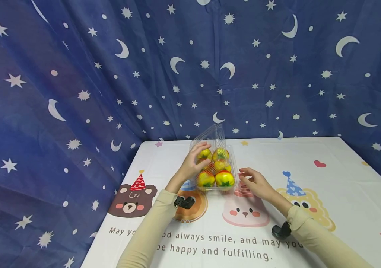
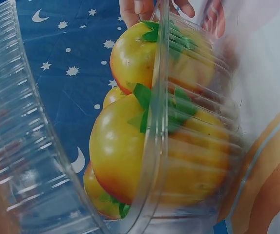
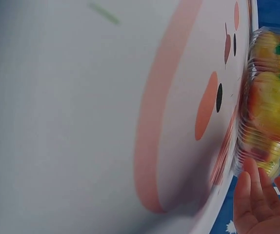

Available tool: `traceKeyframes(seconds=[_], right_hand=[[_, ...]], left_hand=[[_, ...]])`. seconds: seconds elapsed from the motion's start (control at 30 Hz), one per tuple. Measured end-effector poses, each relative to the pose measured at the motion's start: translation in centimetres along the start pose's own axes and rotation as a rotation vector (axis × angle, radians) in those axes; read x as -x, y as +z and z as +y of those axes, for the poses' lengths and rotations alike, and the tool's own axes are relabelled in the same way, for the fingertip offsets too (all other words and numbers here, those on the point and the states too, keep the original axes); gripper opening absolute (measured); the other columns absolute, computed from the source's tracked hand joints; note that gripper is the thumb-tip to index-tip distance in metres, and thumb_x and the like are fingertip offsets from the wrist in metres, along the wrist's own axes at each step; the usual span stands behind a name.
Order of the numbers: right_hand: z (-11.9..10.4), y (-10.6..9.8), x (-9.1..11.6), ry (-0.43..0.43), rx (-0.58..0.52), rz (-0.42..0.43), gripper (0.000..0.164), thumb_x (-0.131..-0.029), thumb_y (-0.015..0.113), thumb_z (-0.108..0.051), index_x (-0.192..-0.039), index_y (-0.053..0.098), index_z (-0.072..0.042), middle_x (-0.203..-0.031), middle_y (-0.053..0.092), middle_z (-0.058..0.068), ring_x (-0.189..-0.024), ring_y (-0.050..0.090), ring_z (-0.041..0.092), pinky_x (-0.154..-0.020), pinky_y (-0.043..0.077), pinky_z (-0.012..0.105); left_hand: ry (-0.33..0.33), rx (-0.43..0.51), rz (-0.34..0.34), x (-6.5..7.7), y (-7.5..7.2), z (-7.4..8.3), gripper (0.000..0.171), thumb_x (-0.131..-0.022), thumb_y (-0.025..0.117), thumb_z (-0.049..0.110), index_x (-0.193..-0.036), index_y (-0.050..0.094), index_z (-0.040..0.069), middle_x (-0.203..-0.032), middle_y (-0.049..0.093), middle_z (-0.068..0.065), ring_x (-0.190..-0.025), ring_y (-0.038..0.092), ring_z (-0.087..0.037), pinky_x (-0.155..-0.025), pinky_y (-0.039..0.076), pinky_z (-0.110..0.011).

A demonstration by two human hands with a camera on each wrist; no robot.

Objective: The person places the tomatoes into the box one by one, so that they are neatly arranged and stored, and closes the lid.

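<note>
A clear plastic clamshell box [image 1: 233,158] stands on the table with its hinged lid [image 1: 218,137] raised at a tilt. Inside sit several glossy yellow-and-red fruits [image 1: 225,179] with green leafy caps, like persimmons. My left hand [image 1: 190,165] is at the lid's left side, thumb and fingers spread apart; in the left wrist view it shows only dimly through the ribbed lid [image 2: 18,122], so its exact contact is hidden. Just right of the box is my right hand [image 1: 257,182], fingers loosely bent and holding nothing. The right wrist view shows its fingertips [image 3: 250,168] close to the box's side.
A white tablecloth [image 1: 183,257] printed with cartoon animals and lettering covers the table. A dark blue curtain [image 1: 260,108] with stars and moons hangs behind and to the left. Each wrist carries a dark camera band [image 1: 184,202].
</note>
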State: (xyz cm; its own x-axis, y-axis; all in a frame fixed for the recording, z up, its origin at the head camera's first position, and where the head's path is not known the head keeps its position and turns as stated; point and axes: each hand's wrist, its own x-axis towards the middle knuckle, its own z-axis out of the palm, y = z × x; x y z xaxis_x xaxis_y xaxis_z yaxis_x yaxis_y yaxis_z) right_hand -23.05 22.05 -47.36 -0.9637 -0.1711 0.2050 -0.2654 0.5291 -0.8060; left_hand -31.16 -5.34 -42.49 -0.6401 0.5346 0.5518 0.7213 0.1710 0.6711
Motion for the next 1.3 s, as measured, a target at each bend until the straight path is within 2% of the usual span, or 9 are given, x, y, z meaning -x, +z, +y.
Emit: traceKeyframes(seconds=[0.1,0.17,0.43,0.63,0.87,1.07,1.3], right_hand=[[-0.1,0.0,0.0,0.005,0.0,0.001,0.043,-0.099,0.057,-0.016,-0.133,0.051,0.009,-0.118,0.062,0.029,-0.085,0.068,0.031,-0.073,0.054,0.026],[-0.1,0.0,0.0,0.007,0.003,0.003,0.043,-0.099,0.057,-0.016,-0.134,0.051,0.008,-0.119,0.062,0.028,-0.086,0.068,0.031,-0.073,0.054,0.025],[-0.2,0.2,0.1,0.015,0.009,0.002,0.042,-0.1,0.056,-0.016,-0.133,0.051,0.009,-0.119,0.061,0.028,-0.087,0.067,0.032,-0.074,0.054,0.03],[-0.1,0.3,0.1,0.036,0.009,0.005,0.042,-0.099,0.056,-0.016,-0.133,0.051,0.009,-0.12,0.061,0.028,-0.088,0.067,0.033,-0.078,0.056,0.037],[0.0,0.4,0.2,0.028,0.01,0.01,0.041,-0.1,0.056,-0.016,-0.133,0.051,0.008,-0.119,0.062,0.028,-0.087,0.068,0.032,-0.078,0.055,0.035],[0.1,0.5,0.3,0.038,0.01,0.009,0.041,-0.1,0.056,-0.016,-0.133,0.052,0.007,-0.12,0.061,0.027,-0.085,0.067,0.029,-0.076,0.055,0.03],[0.1,0.5,0.4,0.054,0.011,0.003,0.042,-0.1,0.055,-0.015,-0.134,0.051,0.007,-0.121,0.06,0.027,-0.087,0.067,0.03,-0.077,0.056,0.031]], left_hand=[[-0.013,-0.015,-0.018,-0.1,0.2,0.0,0.066,-0.093,0.058,0.041,-0.141,0.049,-0.003,-0.151,0.037,-0.024,-0.141,0.031,-0.037,-0.112,0.025,-0.061],[-0.02,-0.025,-0.029,-0.2,0.3,0.1,0.068,-0.093,0.057,0.045,-0.141,0.05,-0.002,-0.151,0.037,-0.023,-0.141,0.032,-0.037,-0.111,0.026,-0.061],[-0.038,-0.071,-0.052,-0.2,0.6,0.0,0.057,-0.091,0.062,0.025,-0.141,0.05,0.001,-0.152,0.037,-0.017,-0.139,0.035,-0.035,-0.11,0.029,-0.059],[-0.049,-0.093,-0.063,-0.2,0.9,0.1,0.055,-0.092,0.063,0.021,-0.142,0.051,0.003,-0.152,0.037,-0.017,-0.139,0.036,-0.036,-0.11,0.029,-0.06],[-0.046,-0.118,-0.072,-0.2,1.2,0.2,0.052,-0.092,0.066,0.015,-0.141,0.052,0.005,-0.151,0.038,-0.02,-0.135,0.041,-0.037,-0.104,0.04,-0.055],[-0.015,-0.21,-0.071,-0.2,1.5,0.3,0.053,-0.09,0.067,0.022,-0.139,0.055,0.004,-0.149,0.042,-0.019,-0.135,0.042,-0.036,-0.106,0.037,-0.056],[-0.014,-0.291,-0.1,-0.3,1.7,0.3,0.055,-0.09,0.067,0.028,-0.139,0.055,0.006,-0.148,0.044,-0.017,-0.137,0.04,-0.031,-0.11,0.034,-0.054]])
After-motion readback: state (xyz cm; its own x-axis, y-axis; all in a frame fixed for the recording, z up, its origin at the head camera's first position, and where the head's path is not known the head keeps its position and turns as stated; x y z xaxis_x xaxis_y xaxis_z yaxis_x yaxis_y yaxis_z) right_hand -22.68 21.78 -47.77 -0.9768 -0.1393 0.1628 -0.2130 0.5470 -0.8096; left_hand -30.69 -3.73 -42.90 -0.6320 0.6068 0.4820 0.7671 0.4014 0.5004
